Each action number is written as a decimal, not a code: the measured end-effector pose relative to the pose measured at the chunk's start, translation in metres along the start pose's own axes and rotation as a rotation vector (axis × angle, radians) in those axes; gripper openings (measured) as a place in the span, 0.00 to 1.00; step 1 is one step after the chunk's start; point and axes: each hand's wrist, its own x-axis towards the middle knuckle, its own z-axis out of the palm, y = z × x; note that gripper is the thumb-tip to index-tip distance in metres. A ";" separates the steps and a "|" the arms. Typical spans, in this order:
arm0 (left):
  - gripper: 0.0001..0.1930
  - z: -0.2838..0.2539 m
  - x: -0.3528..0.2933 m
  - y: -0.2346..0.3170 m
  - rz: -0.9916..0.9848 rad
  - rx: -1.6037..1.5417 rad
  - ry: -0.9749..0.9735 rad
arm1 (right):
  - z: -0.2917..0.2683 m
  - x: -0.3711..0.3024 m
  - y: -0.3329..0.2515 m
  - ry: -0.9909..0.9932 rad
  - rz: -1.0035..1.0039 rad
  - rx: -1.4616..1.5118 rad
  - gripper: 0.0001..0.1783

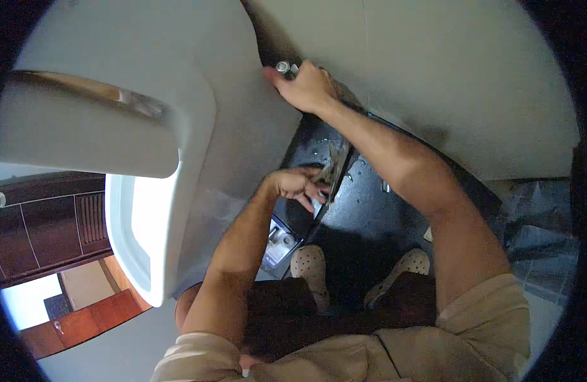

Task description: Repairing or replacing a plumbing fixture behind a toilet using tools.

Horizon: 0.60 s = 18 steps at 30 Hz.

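My right hand [309, 88] reaches up to the wall, closed around a small chrome valve-like fitting [283, 67]. The fitting's round end shows beside my thumb; most of my fingers are hidden behind the hand. Lower down, my left hand [296, 184] hangs over the dark floor with its fingers apart. Right beside those fingers is a thin, ragged greyish strip [333, 167], whose kind I cannot make out. I cannot tell whether the fingers touch it. A large white ceramic fixture [236, 121] stands close on the left of both hands.
An open case [280, 242] with small pale and metal parts lies on the floor by my left shoe [309, 267]. Wet drops dot the dark floor [363, 204]. A pale wall [446, 83] bounds the right. Crumpled clear plastic [538, 223] lies at far right.
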 end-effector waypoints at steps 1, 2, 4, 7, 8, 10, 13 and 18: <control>0.30 -0.002 0.001 -0.012 -0.093 0.059 -0.028 | 0.001 0.000 -0.011 -0.024 0.062 0.002 0.46; 0.30 -0.002 0.003 -0.025 -0.127 0.049 0.007 | 0.009 0.002 -0.011 -0.021 0.059 0.002 0.46; 0.30 -0.004 0.003 -0.035 -0.159 0.040 0.041 | 0.033 0.016 -0.003 0.098 0.200 0.068 0.45; 0.26 0.003 -0.015 -0.028 -0.158 -0.101 0.084 | 0.062 0.037 -0.011 0.191 0.357 0.130 0.44; 0.25 -0.002 -0.016 -0.035 -0.156 -0.120 0.091 | 0.077 0.039 -0.018 0.332 0.387 0.119 0.41; 0.23 -0.012 -0.011 -0.042 -0.151 -0.144 0.089 | 0.095 0.043 -0.029 0.633 0.446 0.091 0.37; 0.21 -0.020 -0.007 -0.053 -0.148 -0.150 0.101 | 0.100 0.050 -0.025 0.738 0.459 0.061 0.34; 0.19 -0.020 -0.007 -0.058 -0.125 -0.116 0.144 | 0.090 0.052 -0.017 0.553 0.403 0.006 0.29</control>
